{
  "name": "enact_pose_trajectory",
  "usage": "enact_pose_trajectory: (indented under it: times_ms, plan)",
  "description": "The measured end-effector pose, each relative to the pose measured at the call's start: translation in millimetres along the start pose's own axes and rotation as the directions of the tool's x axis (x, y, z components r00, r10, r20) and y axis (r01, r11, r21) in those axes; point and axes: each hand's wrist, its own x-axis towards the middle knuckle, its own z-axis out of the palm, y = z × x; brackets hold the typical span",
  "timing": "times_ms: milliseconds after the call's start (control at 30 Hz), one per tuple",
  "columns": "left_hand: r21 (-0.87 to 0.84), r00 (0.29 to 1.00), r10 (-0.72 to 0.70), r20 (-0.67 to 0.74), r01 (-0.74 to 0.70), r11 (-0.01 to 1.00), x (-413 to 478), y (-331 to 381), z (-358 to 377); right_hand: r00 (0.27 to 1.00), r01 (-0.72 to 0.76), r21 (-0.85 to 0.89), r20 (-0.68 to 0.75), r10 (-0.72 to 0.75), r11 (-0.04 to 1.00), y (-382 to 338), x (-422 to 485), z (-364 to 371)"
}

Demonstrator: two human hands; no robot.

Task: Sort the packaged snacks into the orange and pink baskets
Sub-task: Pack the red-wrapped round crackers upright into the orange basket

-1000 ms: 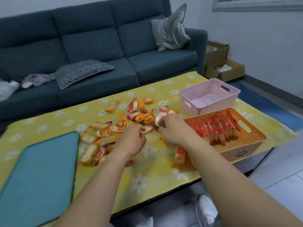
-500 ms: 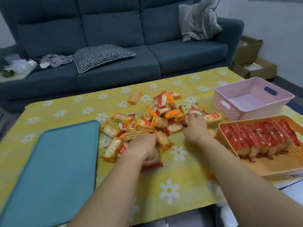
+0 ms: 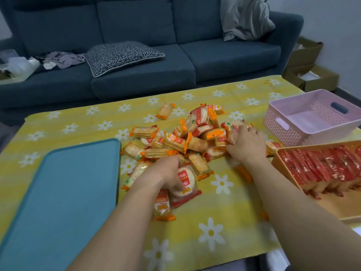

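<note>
Head view: we are now gripping a red-wrapped round cracker (image 3: 184, 182) in our left hand (image 3: 166, 173), fingers curled around it, unlike half a second ago. Our right hand (image 3: 245, 143) is closing on pile packets (image 3: 175, 141), left of the orange basket (image 3: 277, 159) and pink basket (image 3: 277, 112).

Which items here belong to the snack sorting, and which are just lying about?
Job:
- snack pile
- orange basket, part-filled with red packets
- pink basket, no snacks visible inside
- left hand and right hand, both in the pile

Lying about:
- teal tray
- patterned cushion
- grey pillow
- cardboard boxes
</note>
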Motion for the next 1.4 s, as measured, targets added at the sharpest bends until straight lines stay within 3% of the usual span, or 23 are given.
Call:
enact_pose_trajectory:
  times_ms: [100, 167, 200, 267, 367, 400, 467, 533, 567, 600, 633, 700, 767, 833, 900, 1000, 1133, 1233, 1400]
  plan:
    - [-0.205, 0.987, 0.064, -0.15, -0.094, 0.974, -5.6, 5.4, -8.6, 0.986, -0.007, 0.373, -0.151, 0.068, 0.928, -13.0, -2.2, -20.2]
    - [-0.445, 0.966, 0.08, -0.246, -0.185, 0.876, -9.8, 14.7, -8.4, 0.98, -0.066, 0.669, -0.097, 0.175, 0.74, -22.2, -5.0, -32.3]
    - [-0.585, 0.96, 0.07, -0.269, -0.221, 0.78, -10.6, 20.8, -6.9, 0.976, -0.099, 0.786, -0.043, 0.214, 0.611, -26.6, -6.9, -37.1]
    - [-0.844, 0.962, 0.028, -0.272, -0.252, 0.473, -7.0, 33.5, -2.1, 0.969, -0.175, 0.904, 0.087, 0.231, 0.391, -35.5, -14.2, -44.0]
    - [-0.966, 0.966, 0.008, -0.257, -0.257, 0.02, 2.7, 53.7, 1.9, 0.983, -0.185, 0.935, 0.177, 0.055, 0.302, -47.2, -24.7, -50.4]
    - [-0.966, 0.968, 0.017, -0.252, -0.25, -0.072, 5.1, 60.5, 1.7, 0.978, -0.197, 0.947, 0.206, -0.009, 0.253, -50.0, -28.2, -52.8]
    - [-0.959, 0.967, 0.012, -0.254, -0.25, -0.131, 12.4, 69.4, 1.6, 0.96, -0.257, 0.958, 0.268, -0.08, 0.126, -48.5, -28.0, -56.2]
    - [-0.955, 0.96, -0.058, -0.273, -0.278, -0.106, 21.0, 71.8, 4.5, 0.941, -0.329, 0.94, 0.335, -0.054, 0.094, -36.1, -23.6, -61.4]
    - [-0.954, 0.955, -0.099, -0.279, -0.287, -0.086, 27.8, 72.0, 6.8, 0.942, -0.33, 0.933, 0.335, -0.007, 0.144, -24.2, -16.7, -60.7]
    - [-0.957, 0.951, -0.128, -0.28, -0.288, -0.041, 32.1, 70.1, 8.6, 0.952, -0.305, 0.916, 0.302, 0.054, 0.258, -12.1, -7.7, -56.4]
    - [-0.958, 0.947, -0.146, -0.285, -0.283, 0.041, 36.5, 68.8, 10.3, 0.964, -0.266, 0.853, 0.244, 0.107, 0.449, 0.9, 2.4, -52.8]
    - [-0.917, 0.949, -0.111, -0.295, -0.248, 0.314, 38.8, 70.3, 12.9, 0.974, -0.2, 0.546, 0.198, 0.106, 0.814, 19.1, 18.8, -48.4]
    - [-0.812, 0.968, -0.047, -0.246, -0.179, 0.556, 42.3, 78.9, 19.5, 0.952, -0.044, 0.214, 0.304, -0.023, 0.976, 25.2, 28.6, -45.8]
    - [-0.659, 0.979, -0.007, -0.202, -0.13, 0.741, 49.6, 87.8, 27.6, 0.895, 0.142, -0.042, 0.433, -0.11, 0.989, 19.2, 32.3, -46.6]
    - [-0.548, 0.983, -0.022, -0.184, -0.084, 0.832, 56.3, 94.1, 32.9, 0.847, 0.263, -0.161, 0.511, -0.148, 0.951, 16.2, 37.8, -42.3]
    - [-0.539, 0.974, -0.037, -0.224, -0.092, 0.838, 65.6, 100.6, 34.3, 0.834, 0.296, -0.153, 0.523, -0.177, 0.943, 18.9, 46.9, -34.3]
    - [-0.399, 0.949, 0.017, -0.316, -0.15, 0.905, 74.3, 112.4, 36.8, 0.816, 0.286, -0.132, 0.554, -0.169, 0.949, 27.7, 61.5, -25.4]
    - [-0.391, 0.958, 0.028, -0.286, -0.143, 0.909, 76.5, 114.4, 36.7, 0.809, 0.302, -0.177, 0.568, -0.153, 0.937, 30.1, 69.1, -26.9]
    - [-0.217, 0.985, 0.012, -0.171, -0.049, 0.975, 75.8, 114.7, 32.7, 0.809, 0.366, -0.223, 0.557, -0.19, 0.904, 34.4, 72.7, -27.2]
